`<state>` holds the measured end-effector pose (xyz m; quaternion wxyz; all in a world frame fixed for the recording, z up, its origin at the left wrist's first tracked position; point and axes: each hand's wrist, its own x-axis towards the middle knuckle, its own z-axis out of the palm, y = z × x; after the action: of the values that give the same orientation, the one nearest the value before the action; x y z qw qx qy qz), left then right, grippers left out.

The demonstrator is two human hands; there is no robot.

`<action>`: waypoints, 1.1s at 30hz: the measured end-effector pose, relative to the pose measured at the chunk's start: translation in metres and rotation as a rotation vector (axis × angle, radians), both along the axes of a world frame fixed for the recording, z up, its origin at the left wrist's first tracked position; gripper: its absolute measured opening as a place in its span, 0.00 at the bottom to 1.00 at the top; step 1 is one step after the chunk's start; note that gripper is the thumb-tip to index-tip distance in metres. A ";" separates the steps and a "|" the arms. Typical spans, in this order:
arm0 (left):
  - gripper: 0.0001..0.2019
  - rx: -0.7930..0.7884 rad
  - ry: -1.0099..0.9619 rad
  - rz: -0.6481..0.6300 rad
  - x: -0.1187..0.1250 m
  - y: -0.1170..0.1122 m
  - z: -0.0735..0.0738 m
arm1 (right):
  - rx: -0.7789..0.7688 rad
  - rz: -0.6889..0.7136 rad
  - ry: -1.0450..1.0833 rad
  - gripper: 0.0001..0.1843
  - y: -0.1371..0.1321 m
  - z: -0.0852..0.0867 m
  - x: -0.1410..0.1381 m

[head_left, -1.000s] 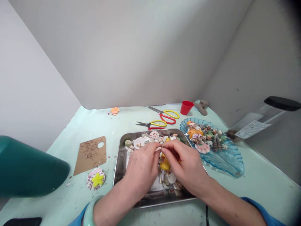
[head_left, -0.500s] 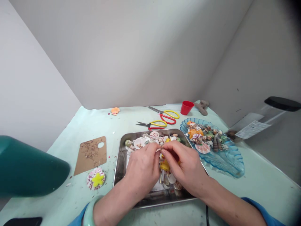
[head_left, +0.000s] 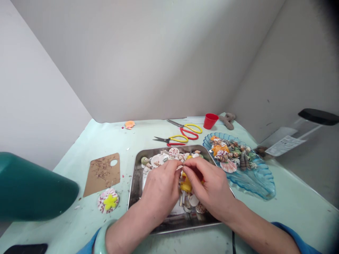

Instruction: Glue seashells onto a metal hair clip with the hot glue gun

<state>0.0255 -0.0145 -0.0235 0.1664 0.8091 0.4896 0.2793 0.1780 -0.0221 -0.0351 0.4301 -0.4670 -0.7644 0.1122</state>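
Over the metal tray (head_left: pixel 169 231), both of my hands meet fingertip to fingertip. My left hand (head_left: pixel 162 187) is closed in a pinch on a small pale shell (head_left: pixel 179 167), mostly covered by the fingers. My right hand (head_left: pixel 209 180) pinches at the shell's edge; whatever sits between its fingertips is too small to make out. Beneath them, a yellow glue gun (head_left: pixel 186 186) lies partly hidden in the tray. Around it are several seashells (head_left: pixel 174 152), white, speckled and greenish.
Two pairs of scissors (head_left: pixel 182 138) (head_left: pixel 192 127) lie behind the tray, near a red cup (head_left: pixel 210 121). On the right is a blue shell-shaped dish (head_left: pixel 261 181) of shells. Leftward are brown cardboard (head_left: pixel 102 174), a shell with a yellow flower (head_left: pixel 108 201) and a green cylinder (head_left: pixel 34 187).
My right hand has shifted slightly to the right, and its fingertips have turned a little. More of the yellow glue gun shows between my hands. My left hand stays nearly still.
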 end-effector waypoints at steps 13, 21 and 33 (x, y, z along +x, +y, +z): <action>0.10 0.047 0.016 0.001 -0.002 -0.003 0.003 | 0.011 0.015 -0.016 0.04 -0.001 0.002 0.000; 0.10 -0.029 -0.001 0.024 -0.001 -0.002 0.001 | 0.008 0.024 -0.017 0.05 -0.001 0.004 -0.001; 0.06 0.017 -0.315 0.063 -0.002 0.000 0.003 | -0.003 0.032 0.000 0.04 -0.001 0.004 -0.001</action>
<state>0.0231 -0.0141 -0.0200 0.2256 0.7409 0.4800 0.4120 0.1769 -0.0233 -0.0316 0.4276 -0.4554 -0.7716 0.1202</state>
